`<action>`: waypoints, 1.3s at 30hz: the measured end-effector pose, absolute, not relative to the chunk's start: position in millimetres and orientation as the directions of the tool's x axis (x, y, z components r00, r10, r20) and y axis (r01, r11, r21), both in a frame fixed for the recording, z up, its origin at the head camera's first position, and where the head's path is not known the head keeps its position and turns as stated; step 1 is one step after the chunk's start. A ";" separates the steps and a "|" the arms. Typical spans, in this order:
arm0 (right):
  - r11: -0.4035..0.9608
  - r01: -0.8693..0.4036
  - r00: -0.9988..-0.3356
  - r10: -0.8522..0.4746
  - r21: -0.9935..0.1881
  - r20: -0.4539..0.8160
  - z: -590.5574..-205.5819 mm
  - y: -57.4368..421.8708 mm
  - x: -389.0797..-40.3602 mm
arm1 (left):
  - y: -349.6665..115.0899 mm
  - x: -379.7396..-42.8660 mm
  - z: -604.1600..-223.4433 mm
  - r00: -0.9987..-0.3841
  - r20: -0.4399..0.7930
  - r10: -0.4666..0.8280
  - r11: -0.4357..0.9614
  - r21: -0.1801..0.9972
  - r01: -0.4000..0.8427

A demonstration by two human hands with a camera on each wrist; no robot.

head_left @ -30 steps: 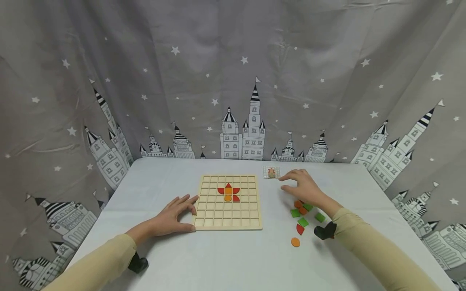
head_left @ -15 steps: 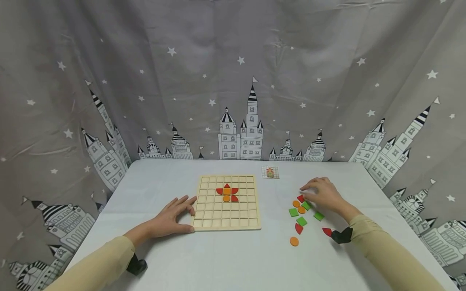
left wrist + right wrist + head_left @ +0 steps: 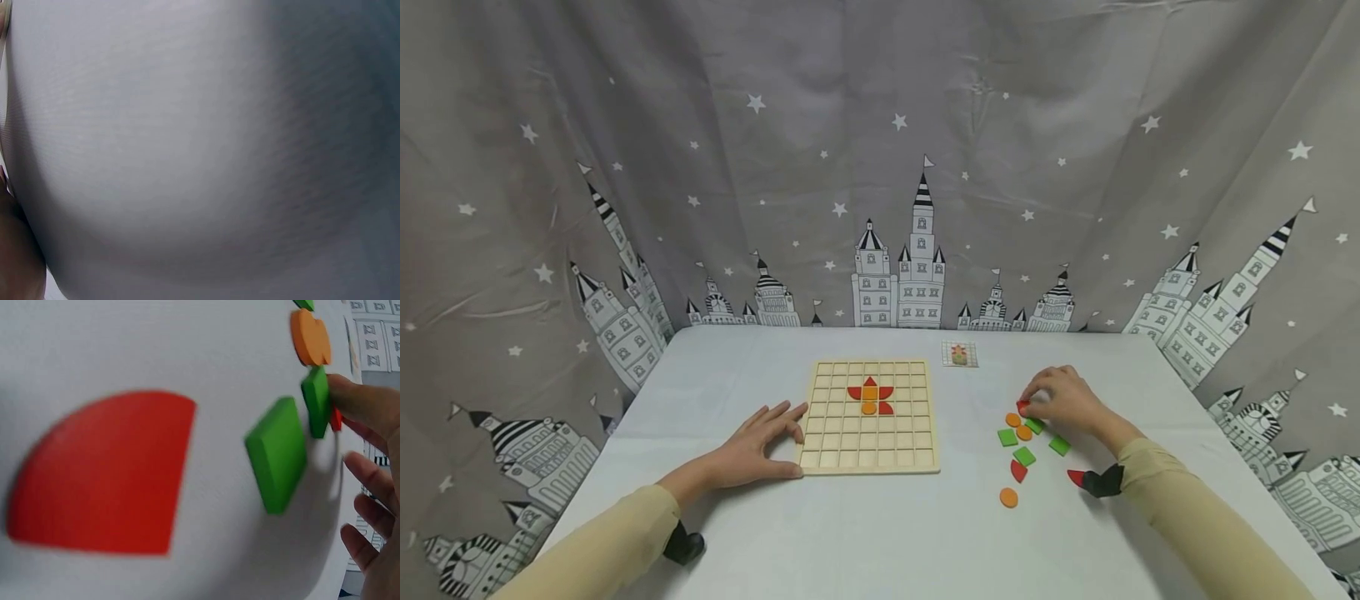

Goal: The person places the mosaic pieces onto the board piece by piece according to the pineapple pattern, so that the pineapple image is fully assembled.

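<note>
One red piece [image 3: 1022, 404], judged light, rigid, best edge-held, is narrowly pinched by the right hand [image 3: 1066, 402] beside a green square [image 3: 1035, 426].

Looks like a curtained-off tabletop play corner; hung beyond the left hand [image 3: 748, 450] and right hand [image 3: 1063, 404] with a grey curtain [image 3: 700, 50] printed with white stars [image 3: 1300, 151] and storybook castles [image 3: 921, 287]; furnished beneath both with a white table [image 3: 865, 537]; set just right of the left hand with a gridded board [image 3: 868, 444]; scattered near the right hand with coloured tiles [image 3: 1024, 456]; cannot tell whether home or studio.
</note>
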State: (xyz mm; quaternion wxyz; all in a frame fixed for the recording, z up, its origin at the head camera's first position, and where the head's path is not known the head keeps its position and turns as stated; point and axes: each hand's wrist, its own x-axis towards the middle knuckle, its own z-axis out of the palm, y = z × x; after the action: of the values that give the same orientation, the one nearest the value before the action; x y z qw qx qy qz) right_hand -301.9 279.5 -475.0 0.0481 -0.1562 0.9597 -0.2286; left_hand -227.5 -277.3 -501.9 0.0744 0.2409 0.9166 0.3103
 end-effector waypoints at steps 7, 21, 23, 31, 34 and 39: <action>0.853 -0.273 -0.953 -0.302 -0.445 0.006 -477.2 275.1 -302.2 | -275.9 -227.1 -498.5 -0.869 0.016 0.495 0.685 0.608 0.401; 0.833 -0.276 -0.953 -0.301 -0.479 0.027 -482.0 280.4 -304.5 | -276.7 -227.9 -498.1 -0.866 0.022 0.499 0.682 0.606 0.408; 0.837 -0.272 -0.955 -0.296 -0.475 0.025 -482.2 280.1 -304.3 | -276.9 -228.1 -498.8 -0.866 0.020 0.499 0.683 0.606 0.408; 0.839 -0.275 -0.956 -0.291 -0.469 0.040 -481.8 278.8 -301.3 | -277.5 -228.3 -499.4 -0.865 0.025 0.501 0.682 0.604 0.413; 0.839 -0.277 -0.957 -0.286 -0.468 0.054 -484.1 277.1 -300.8 | -277.1 -227.9 -499.3 -0.867 0.021 0.499 0.684 0.605 0.408; 0.837 -0.316 -0.944 -0.325 -0.447 0.059 -487.7 273.8 -301.5 | -276.3 -226.4 -498.9 -0.870 0.010 0.494 0.689 0.606 0.398</action>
State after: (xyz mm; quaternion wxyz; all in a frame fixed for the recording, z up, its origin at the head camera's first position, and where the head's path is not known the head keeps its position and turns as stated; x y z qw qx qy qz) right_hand -301.5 273.8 -487.7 0.0094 -0.1671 0.9583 -0.2315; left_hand -226.4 -276.3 -498.9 0.0769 0.2436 0.9157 0.3104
